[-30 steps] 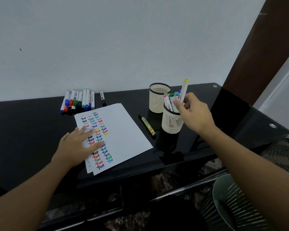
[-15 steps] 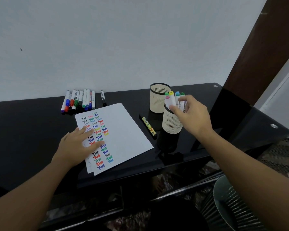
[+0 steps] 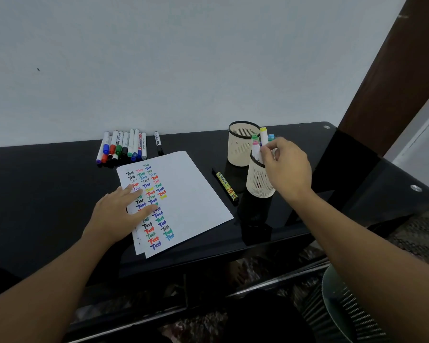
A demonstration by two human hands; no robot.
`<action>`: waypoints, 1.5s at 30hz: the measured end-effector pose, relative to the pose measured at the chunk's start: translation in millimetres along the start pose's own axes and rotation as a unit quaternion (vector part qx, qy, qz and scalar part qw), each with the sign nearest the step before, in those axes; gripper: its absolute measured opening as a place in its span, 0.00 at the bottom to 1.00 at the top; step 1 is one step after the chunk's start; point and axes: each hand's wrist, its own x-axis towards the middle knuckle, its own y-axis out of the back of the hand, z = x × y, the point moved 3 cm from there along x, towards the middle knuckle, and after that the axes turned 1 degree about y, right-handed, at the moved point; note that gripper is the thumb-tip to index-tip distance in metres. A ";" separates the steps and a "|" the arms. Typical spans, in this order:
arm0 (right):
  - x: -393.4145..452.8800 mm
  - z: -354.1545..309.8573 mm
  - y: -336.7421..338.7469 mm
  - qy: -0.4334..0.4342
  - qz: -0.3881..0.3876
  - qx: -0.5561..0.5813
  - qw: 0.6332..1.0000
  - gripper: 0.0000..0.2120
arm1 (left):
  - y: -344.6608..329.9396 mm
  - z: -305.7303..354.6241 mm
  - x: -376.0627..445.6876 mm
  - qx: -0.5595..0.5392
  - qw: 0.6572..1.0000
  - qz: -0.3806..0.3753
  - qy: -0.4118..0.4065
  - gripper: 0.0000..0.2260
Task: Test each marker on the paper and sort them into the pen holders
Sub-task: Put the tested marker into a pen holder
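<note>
A stack of white paper (image 3: 191, 189) covered with coloured "Test" scribbles lies on the black table (image 3: 35, 194). My left hand (image 3: 117, 216) rests flat on its left part. Two beige mesh pen holders stand to the right: the far holder (image 3: 240, 149) looks empty, while the near holder (image 3: 258, 184) contains several white markers with coloured caps. My right hand (image 3: 287, 169) is at the near holder's rim, fingertips pinching the yellow-capped marker (image 3: 263, 136) that stands inside it. A row of several markers (image 3: 124, 147) lies at the back left.
A single black-capped marker (image 3: 158, 142) lies beside the row. A black and yellow marker (image 3: 227, 186) lies between the paper and the near holder. A mesh waste bin (image 3: 344, 305) stands on the floor at the lower right, below the table's front edge.
My right hand lowered the yellow-capped marker from above the near holder down into it. My left hand stayed on the paper.
</note>
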 end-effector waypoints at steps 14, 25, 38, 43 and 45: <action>-31.1 -75.3 -46.0 0.192 -0.061 0.052 0.978 0.05 | 12.1 8.9 0.7 -0.017 0.998 -0.048 0.036 0.41; 0.4 -103.0 -202.1 0.202 -0.294 -0.001 0.934 0.15 | 16.1 -13.8 19.8 -0.008 0.997 -0.071 0.021 0.41; 71.1 -149.5 -293.9 0.242 -0.316 -0.082 0.914 0.19 | 6.4 -24.7 29.7 -0.025 0.999 -0.022 0.002 0.40; 70.8 -153.1 -290.1 0.258 -0.232 -0.061 0.936 0.11 | 5.8 -25.8 30.2 -0.024 1.000 -0.014 0.001 0.42; 68.9 -150.6 -278.3 0.274 -0.168 -0.015 0.947 0.05 | 5.8 -25.7 30.2 -0.024 1.000 -0.013 0.000 0.42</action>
